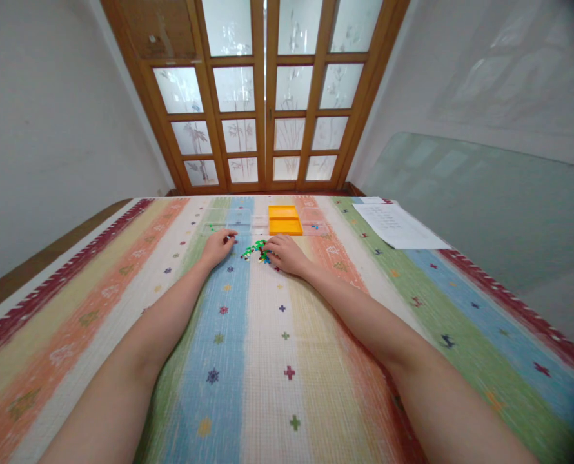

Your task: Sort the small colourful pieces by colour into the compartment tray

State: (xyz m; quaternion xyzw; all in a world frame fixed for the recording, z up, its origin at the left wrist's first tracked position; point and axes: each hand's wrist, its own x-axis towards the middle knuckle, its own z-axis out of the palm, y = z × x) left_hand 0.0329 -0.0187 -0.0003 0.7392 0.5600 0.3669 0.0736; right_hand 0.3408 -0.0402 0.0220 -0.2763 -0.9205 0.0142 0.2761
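Striped cloth (267, 361), left hand (218, 247), right hand (287, 253), one small-parts pile (253, 250), one orange tray (284, 220)

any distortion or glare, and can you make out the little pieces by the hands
Head view: wide-angle stretch, forearms ballooning toward the bottom edge; soft daylight through the frosted door, no hard shadows; the coloured pieces between left hand and right hand are too small to resolve.
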